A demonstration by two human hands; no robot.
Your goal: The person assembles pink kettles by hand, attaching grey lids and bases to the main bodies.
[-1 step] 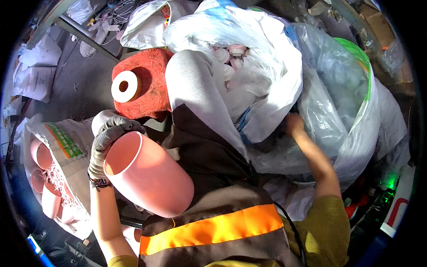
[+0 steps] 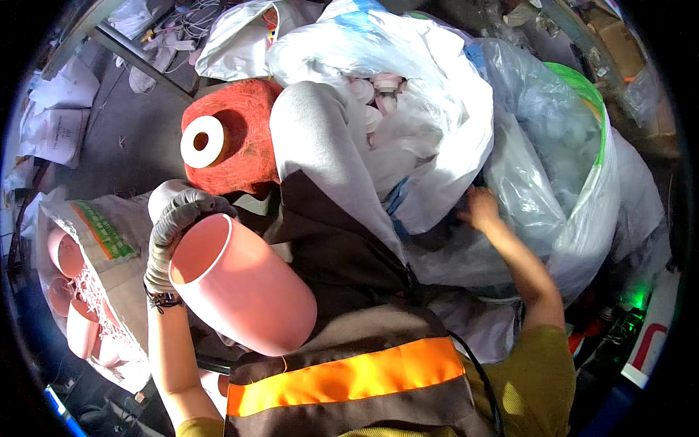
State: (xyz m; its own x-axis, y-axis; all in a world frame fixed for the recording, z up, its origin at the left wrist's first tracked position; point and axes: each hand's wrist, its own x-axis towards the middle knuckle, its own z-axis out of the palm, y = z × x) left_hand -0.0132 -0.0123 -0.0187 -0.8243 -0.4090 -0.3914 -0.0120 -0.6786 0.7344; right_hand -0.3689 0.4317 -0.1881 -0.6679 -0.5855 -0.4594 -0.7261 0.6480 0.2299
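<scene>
My left hand (image 2: 178,226), in a grey glove, is closed on a pink cup (image 2: 251,291), thumb and fingers at its rim. The cup is tilted, its open mouth toward the upper left, above my dark apron (image 2: 328,247). My bare right hand (image 2: 480,210) reaches into the shaded gap between a white plastic bag (image 2: 437,204) and a clear plastic bag (image 2: 520,175). Its fingertips are lost in shadow beside a blue patch of the white bag, so I cannot tell whether they grip anything. Inside the white bag lie several pale pink and white round pieces (image 2: 386,84).
At the left stands an open sack (image 2: 127,211) with several pink cups (image 2: 81,328) and shredded filler. A roll of tape (image 2: 202,142) rests on a red padded seat (image 2: 251,109) next to my knee. A metal frame bar (image 2: 138,62) crosses the upper left.
My right hand has shifted slightly left and down, and more of its fingers shows at the gap. The left hand and the pink cup have hardly moved.
</scene>
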